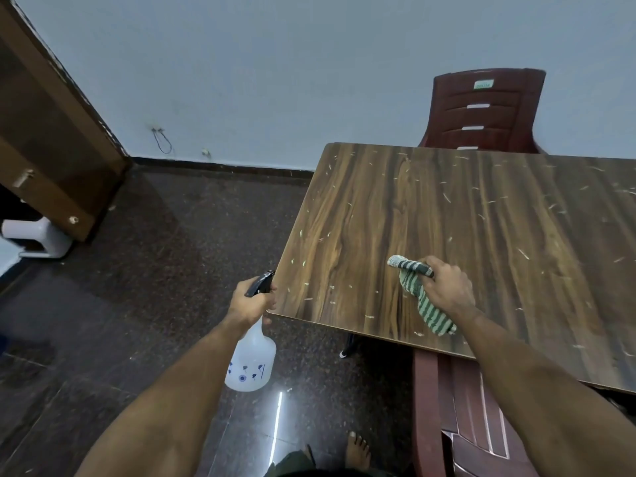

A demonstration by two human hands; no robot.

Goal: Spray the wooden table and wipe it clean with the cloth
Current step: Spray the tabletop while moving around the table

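The wooden table (pixel 464 215) fills the right half of the view, its dark grain top scattered with small pale shreds. My right hand (pixel 447 287) grips a green-and-white striped cloth (pixel 421 297) bunched on the tabletop near the front edge. My left hand (pixel 253 301) holds a translucent white spray bottle (pixel 251 359) by its black trigger head, just off the table's front left corner, with the bottle body hanging below the tabletop over the floor.
A maroon plastic chair (pixel 485 111) stands behind the table against the pale wall. Another maroon chair (pixel 461 418) is tucked under the front edge. A brown wooden cabinet (pixel 51 139) stands at the left, a white object (pixel 41 239) beside it. Dark speckled floor; my bare foot (pixel 358 452) shows below.
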